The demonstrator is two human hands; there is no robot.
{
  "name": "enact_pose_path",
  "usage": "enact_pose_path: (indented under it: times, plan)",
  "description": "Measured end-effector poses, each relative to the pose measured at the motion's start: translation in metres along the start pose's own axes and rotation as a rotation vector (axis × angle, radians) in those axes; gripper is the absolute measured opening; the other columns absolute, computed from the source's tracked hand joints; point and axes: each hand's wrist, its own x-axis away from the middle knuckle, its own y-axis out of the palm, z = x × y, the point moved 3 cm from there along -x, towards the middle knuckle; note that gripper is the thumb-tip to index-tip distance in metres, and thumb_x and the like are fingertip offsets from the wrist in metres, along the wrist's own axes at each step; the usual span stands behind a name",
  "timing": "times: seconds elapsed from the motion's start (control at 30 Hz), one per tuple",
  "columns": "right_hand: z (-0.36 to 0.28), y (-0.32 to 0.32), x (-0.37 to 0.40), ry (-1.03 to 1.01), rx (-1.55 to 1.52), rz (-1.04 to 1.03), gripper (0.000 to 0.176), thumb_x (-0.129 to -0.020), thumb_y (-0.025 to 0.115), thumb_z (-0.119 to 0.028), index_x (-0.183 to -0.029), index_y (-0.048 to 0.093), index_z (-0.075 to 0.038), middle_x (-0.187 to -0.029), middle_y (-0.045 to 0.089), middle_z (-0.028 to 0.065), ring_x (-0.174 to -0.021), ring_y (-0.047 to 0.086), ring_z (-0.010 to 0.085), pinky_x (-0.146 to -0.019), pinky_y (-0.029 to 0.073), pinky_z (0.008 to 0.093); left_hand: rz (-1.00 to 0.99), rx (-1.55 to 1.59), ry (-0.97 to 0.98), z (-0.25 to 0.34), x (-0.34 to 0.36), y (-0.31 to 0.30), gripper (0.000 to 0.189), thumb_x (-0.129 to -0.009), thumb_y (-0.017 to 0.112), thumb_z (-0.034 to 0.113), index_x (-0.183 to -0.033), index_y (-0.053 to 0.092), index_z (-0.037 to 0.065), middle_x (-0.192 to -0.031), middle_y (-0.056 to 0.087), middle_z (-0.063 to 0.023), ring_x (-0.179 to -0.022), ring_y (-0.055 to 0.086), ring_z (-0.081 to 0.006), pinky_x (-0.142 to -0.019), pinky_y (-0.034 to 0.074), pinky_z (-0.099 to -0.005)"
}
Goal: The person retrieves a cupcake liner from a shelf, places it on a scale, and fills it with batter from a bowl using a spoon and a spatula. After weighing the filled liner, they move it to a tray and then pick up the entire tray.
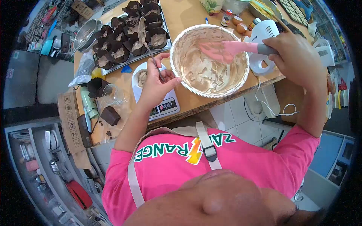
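Observation:
My right hand [296,56] grips the grey handle of a pink spatula [226,49], its blade inside a white bowl [209,84] with brown batter smeared over its walls and bottom. My left hand [160,84] is closed around the handle of a spoon [142,35], whose batter-coated end points up over the muffin cups. Its fingers and thumb are right at the bowl's left rim. Below that hand stands a white kitchen scale [166,106], with a batter-filled cup [141,78] on it. Dark paper muffin cups [120,54] holding batter crowd a metal tray [166,24].
A white hand mixer [266,32] sits right of the bowl, its cord hanging over the table edge. Eggshells [241,28] and small jars [226,17] lie behind. At left are a metal strainer [87,32], a green bottle [89,102] and an upturned dark paper cup [110,115].

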Motion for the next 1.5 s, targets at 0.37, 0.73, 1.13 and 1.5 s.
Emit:
enact_pose_path:
  times: [0.37,0.73,1.13,1.5]
  plan:
    - [0.010,-0.003,-0.058,0.090,-0.085,-0.425,0.027,-0.075,0.070,-0.022,-0.096,0.070,-0.007,-0.095,0.064,0.0116,-0.091,0.062,0.0271,-0.081,0.049,0.0366,0.001,-0.004,0.008,-0.003,0.000,-0.001,0.056,-0.075,0.071,-0.005,-0.099,0.023,0.011,-0.130,0.035,-0.0108,-0.081,0.056,-0.0088,-0.059,0.045,-0.0186]
    - [-0.009,-0.008,-0.087,0.162,-0.054,-0.579,0.026,-0.075,0.070,-0.024,-0.095,0.070,-0.008,-0.092,0.064,0.0098,-0.089,0.062,0.0263,-0.079,0.049,0.0372,-0.022,-0.024,0.017,-0.007,0.000,-0.004,0.056,-0.077,0.073,0.001,-0.101,0.024,0.011,-0.130,0.035,-0.0119,-0.083,0.057,-0.0094,-0.063,0.046,-0.0202]
    - [-0.049,-0.025,-0.075,-0.067,0.096,-0.222,0.015,-0.078,0.066,-0.021,-0.088,0.070,-0.010,-0.090,0.063,0.0078,-0.088,0.063,0.0262,-0.075,0.051,0.0399,-0.006,0.007,-0.015,-0.004,0.000,-0.002,0.056,-0.076,0.072,-0.002,-0.099,0.023,0.011,-0.132,0.034,-0.0128,-0.085,0.058,-0.0103,-0.065,0.048,-0.0210]
    - [-0.061,-0.035,-0.065,-0.211,0.080,-0.133,0.010,-0.071,0.070,-0.017,-0.077,0.070,-0.009,-0.081,0.063,0.0081,-0.084,0.063,0.0256,-0.071,0.051,0.0387,-0.008,-0.022,-0.029,0.000,-0.001,-0.001,0.056,-0.075,0.072,-0.004,-0.098,0.023,0.011,-0.131,0.034,-0.0125,-0.083,0.056,-0.0102,-0.066,0.048,-0.0215]
